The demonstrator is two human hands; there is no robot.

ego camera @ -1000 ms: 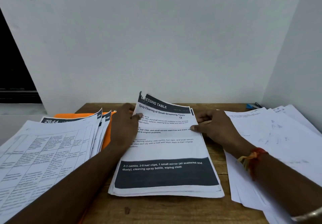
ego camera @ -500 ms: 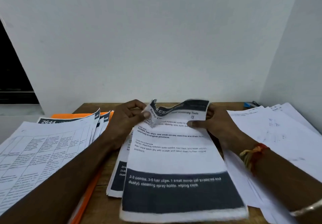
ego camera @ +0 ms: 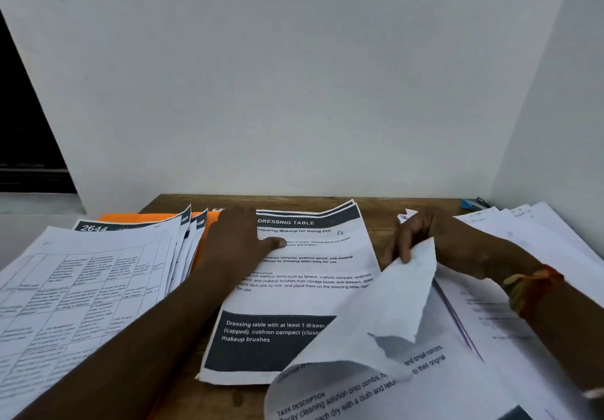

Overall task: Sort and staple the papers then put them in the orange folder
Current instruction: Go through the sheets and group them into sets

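Top sheet (ego camera: 392, 305) now swung rt, pinched in rt hand (ego camera: 421, 236) grip; lt hand (ego camera: 235, 240) flat on stack (ego camera: 304, 289).

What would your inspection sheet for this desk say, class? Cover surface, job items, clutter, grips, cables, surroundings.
Surface: wooden table, largely under paper.
Job's things: centre stack headed Dressing Table; gridded pile partly over orange folder; right pile of sheets.
Clutter: blue object at far right corner, possibly a stapler.
Grips: left hand presses flat on centre stack; right hand pinches a curled sheet.
Cables: nothing seen.
Surroundings: white walls, dark opening at left.
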